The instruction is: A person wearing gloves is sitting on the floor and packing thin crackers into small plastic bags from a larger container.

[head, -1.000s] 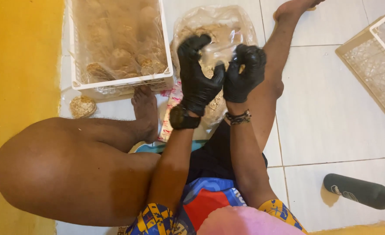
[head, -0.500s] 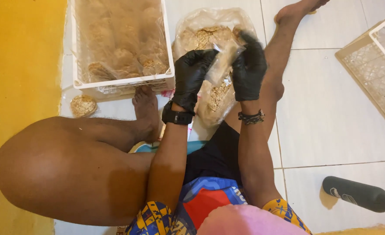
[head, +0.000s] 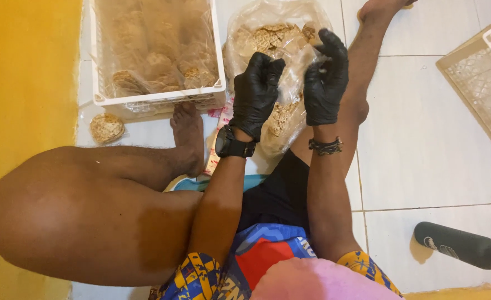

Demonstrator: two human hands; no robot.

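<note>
Both gloved hands up at bag (head: 279, 66) mouth, L hand (head: 255, 94) curled gripping film, R hand (head: 324, 78) pinching edge w/ fingers spread, prob. to keep it open; crate (head: 156, 100) far left.

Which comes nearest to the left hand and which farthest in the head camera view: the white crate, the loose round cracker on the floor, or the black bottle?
From the left hand:
1. White crate, just to its left, packed with bagged crackers.
2. Loose round cracker, farther left on the floor, below the crate's corner.
3. Black bottle, far off at the lower right on the tiles.
</note>
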